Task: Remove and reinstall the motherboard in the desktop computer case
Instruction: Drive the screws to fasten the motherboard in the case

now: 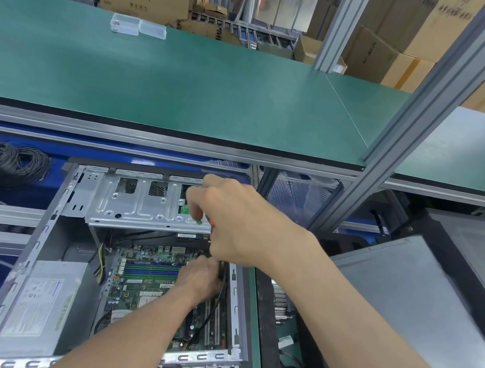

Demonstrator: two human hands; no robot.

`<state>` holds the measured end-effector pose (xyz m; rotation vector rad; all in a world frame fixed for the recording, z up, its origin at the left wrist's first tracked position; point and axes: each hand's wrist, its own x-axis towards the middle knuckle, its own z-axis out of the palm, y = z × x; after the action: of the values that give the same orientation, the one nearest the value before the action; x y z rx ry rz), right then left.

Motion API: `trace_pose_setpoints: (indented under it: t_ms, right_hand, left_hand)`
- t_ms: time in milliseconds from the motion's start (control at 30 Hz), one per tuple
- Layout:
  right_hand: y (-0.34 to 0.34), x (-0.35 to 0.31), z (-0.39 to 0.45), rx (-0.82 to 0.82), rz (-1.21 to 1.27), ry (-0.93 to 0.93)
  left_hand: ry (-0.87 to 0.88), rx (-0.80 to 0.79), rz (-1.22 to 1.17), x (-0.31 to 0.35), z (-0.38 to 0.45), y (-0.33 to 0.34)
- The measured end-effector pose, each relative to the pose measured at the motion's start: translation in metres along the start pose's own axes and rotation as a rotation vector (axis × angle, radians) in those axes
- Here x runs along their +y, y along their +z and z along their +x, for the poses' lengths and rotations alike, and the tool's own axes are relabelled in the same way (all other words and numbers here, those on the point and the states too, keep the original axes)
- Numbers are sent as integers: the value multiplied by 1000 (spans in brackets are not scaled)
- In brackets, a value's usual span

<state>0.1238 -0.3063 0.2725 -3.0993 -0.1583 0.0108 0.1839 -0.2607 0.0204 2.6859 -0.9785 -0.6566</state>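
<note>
The open desktop case (43,234) lies on its side below the green shelf. Inside it the green motherboard (147,283) shows its blue memory slots. My right hand (234,224) is curled round a screwdriver with an orange handle (211,223), held upright over the board's far right corner. My left hand (203,277) reaches in under it, its fingers closed at the spot beside the screwdriver's shaft; what they hold is hidden. A black cable (209,316) runs along the board's right side.
A silver power supply (44,308) fills the case's left side, a metal drive cage (135,201) its far end. A coil of black cable (1,162) lies left. A grey case panel (425,311) lies right. Two clear small boxes (137,26) sit on the green shelf (218,90).
</note>
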Motion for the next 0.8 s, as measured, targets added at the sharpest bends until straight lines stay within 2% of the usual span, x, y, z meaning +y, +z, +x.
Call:
trace_pose_setpoints:
  t_ms: [67, 133, 200, 367, 433, 533, 567, 700, 800]
  right_hand:
    - [-1, -1, -4, 48, -33, 28]
    - [0, -2, -6, 167, -250, 146]
    - [1, 0, -5, 212, -379, 186]
    - [-4, 10, -5, 14, 7, 63]
    - [-4, 10, -8, 64, -34, 87]
    - [-3, 11, -7, 151, -263, 219]
    - [-3, 12, -6, 158, -268, 202]
    - [-7, 16, -9, -5, 55, 62]
    - [-4, 11, -13, 95, -64, 132]
  left_hand:
    - [-3, -7, -3, -1, 0, 0]
    - [0, -5, -3, -1, 0, 1]
    - [4, -1, 10, 0, 0, 1]
    - [4, -19, 39, 2, 0, -2]
    - [2, -10, 33, 2, 0, -2]
    - [0, -4, 27, 2, -1, -2]
    - [-3, -4, 27, 1, -2, -2]
    - [4, -5, 24, 2, -1, -3]
    - [15, 4, 17, 2, -2, -4]
